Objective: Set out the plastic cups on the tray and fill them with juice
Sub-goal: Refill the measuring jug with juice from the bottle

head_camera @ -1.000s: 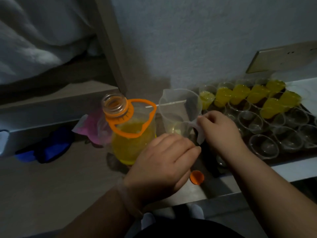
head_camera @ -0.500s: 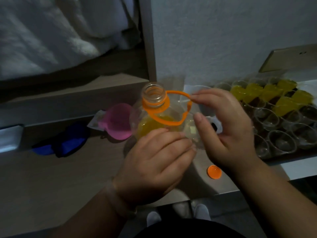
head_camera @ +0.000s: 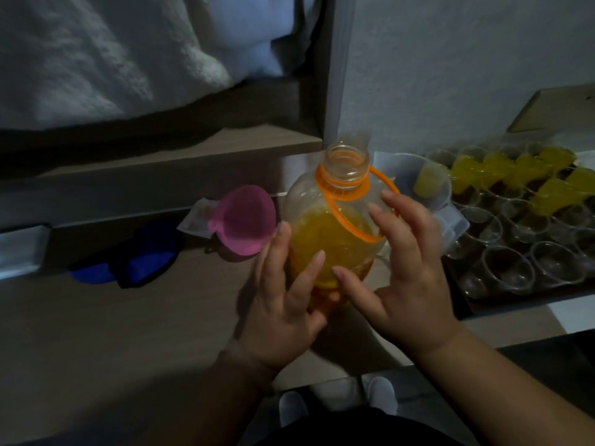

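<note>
Since half a sec ago the orange handle loop (head_camera: 360, 201) has been let go by the right hand (head_camera: 405, 284), which is now spread beside the juice bottle (head_camera: 331, 239) — fingers apart, nothing pinched. Left hand (head_camera: 286, 300) is likewise spread, fingertips resting on the bottle's front. Bottle stands upright, uncapped, approx. half full, between a pink funnel (head_camera: 244, 220) and a clear jug (head_camera: 431, 188). On the tray (head_camera: 483, 300) only the far cups (head_camera: 502, 172) are filled — near ones (head_camera: 508, 268) remain empty, so a two-handed lift to refill the jug is probably being prepared.
</note>
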`<action>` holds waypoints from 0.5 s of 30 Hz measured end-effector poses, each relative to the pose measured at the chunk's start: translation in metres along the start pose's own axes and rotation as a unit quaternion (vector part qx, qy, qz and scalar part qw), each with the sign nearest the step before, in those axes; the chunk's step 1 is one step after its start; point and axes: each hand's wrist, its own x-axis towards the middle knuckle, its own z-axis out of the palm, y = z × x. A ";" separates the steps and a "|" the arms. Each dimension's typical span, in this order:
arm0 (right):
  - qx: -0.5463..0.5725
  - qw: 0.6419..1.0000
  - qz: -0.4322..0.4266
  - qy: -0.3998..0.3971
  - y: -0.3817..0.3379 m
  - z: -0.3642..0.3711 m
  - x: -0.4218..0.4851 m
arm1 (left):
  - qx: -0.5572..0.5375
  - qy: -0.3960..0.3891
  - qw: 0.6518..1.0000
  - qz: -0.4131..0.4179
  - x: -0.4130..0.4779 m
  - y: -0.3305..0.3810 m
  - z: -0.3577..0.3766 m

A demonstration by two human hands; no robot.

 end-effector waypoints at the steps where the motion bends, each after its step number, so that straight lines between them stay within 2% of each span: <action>1: 0.005 1.000 0.003 0.006 -0.001 0.004 -0.002 | -0.009 0.002 1.000 -0.005 -0.002 -0.001 0.004; 12: -0.019 0.999 0.011 0.026 0.006 0.006 -0.001 | -0.038 -0.040 0.998 -0.043 -0.029 -0.019 0.050; 15: 0.000 1.000 0.015 0.026 0.002 0.009 -0.002 | -0.051 -0.022 0.998 -0.039 -0.029 -0.019 0.052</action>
